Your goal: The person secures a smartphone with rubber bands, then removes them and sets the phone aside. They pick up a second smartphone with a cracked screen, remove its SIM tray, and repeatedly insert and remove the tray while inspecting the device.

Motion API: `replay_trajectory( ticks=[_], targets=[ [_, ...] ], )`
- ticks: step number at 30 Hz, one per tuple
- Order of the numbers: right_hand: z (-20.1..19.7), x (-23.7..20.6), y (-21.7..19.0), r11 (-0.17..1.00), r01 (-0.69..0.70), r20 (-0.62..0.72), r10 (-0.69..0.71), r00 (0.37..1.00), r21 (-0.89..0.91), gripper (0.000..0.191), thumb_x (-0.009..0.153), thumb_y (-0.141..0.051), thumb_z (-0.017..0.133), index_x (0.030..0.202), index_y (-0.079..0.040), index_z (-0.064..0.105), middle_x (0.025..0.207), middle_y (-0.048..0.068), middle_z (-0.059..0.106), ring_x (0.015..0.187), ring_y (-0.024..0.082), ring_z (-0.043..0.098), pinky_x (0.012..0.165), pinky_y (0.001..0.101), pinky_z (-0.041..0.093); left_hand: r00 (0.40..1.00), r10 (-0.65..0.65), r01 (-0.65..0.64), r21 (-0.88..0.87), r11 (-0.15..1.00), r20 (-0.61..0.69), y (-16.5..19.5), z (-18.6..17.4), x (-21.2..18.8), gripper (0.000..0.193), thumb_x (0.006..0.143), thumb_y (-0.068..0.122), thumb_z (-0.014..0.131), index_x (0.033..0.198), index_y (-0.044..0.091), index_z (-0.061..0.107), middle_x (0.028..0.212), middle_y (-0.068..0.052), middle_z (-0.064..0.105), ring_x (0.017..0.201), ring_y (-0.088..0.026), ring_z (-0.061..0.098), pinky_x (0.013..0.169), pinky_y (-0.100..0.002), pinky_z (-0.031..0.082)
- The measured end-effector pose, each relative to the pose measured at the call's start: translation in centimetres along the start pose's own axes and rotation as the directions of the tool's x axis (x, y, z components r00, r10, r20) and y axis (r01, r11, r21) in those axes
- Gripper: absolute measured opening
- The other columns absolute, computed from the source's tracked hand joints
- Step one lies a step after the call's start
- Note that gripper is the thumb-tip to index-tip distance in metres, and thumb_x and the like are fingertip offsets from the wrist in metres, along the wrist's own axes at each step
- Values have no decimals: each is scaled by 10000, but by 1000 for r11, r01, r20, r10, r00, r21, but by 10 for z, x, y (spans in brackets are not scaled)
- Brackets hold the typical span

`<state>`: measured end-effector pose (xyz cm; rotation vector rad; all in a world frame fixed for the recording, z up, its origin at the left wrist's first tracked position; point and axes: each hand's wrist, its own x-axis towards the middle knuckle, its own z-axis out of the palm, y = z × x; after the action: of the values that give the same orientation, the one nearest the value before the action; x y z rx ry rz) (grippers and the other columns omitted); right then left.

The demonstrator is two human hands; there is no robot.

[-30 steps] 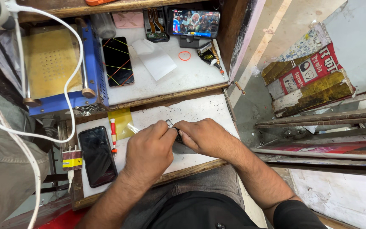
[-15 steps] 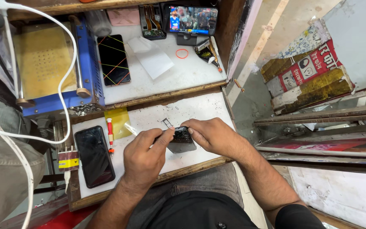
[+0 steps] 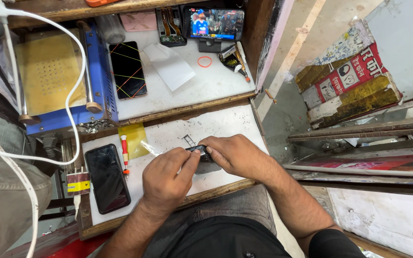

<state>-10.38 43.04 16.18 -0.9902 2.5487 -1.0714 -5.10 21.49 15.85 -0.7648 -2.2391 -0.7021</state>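
My left hand [image 3: 166,179] and my right hand [image 3: 233,155] meet over a small dark phone part [image 3: 205,162] lying on the white work board [image 3: 225,124]. Fingers of both hands pinch a small dark piece [image 3: 194,149] at the part's upper edge; the part is mostly hidden beneath them. A small metal tray-like frame [image 3: 189,140] lies on the board just above the fingers. A strip of clear film [image 3: 151,149] lies left of my left thumb.
A black phone [image 3: 107,177] and a red-handled screwdriver [image 3: 125,154] lie at the board's left, by a yellow pad [image 3: 135,137]. On the rear shelf are a cracked phone [image 3: 127,69], a blue machine [image 3: 56,76], white cables [image 3: 80,91] and a phone on a stand playing video [image 3: 214,23].
Both hands shifted slightly right and down on the board. The dark part, covered a second ago, now shows between the fingers, and the small metal frame lies exposed above them.
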Motion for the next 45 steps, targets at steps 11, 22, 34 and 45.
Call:
replay_trajectory(
  ticks=[11,22,34,45],
  targets=[
    [9,-1,-8,987,-157,-14,157,987,46,249,1011,-140,525,1222,-66,635,832,161,743,744,331,755,675,420,612,994,5,-22,154,988,108,15,-2,15,158,867,68,722,998,-19,709,895,-98,594,859,-241,697,717,-349,603],
    [6,-3,-5,992,-126,-10,126,992,15,289,991,-123,539,1261,-70,628,786,173,732,756,361,739,696,455,593,889,-209,245,-37,969,406,-9,-8,34,169,782,21,694,932,90,729,833,-54,582,760,-240,679,626,-381,558],
    [4,-10,-4,991,-127,10,127,992,47,264,1021,-135,516,1251,-82,634,792,124,747,732,294,757,677,414,598,978,-203,200,-77,977,-35,1,1,-12,261,784,-44,757,1037,20,744,974,-119,667,881,-286,707,740,-385,597],
    [8,-8,-5,988,-140,14,139,990,64,266,1036,-149,495,1253,-69,627,818,123,755,719,256,770,659,381,616,997,-64,66,45,997,-31,3,5,-10,231,830,-4,761,1060,-10,753,931,-92,635,927,-266,717,785,-396,624]
  ],
)
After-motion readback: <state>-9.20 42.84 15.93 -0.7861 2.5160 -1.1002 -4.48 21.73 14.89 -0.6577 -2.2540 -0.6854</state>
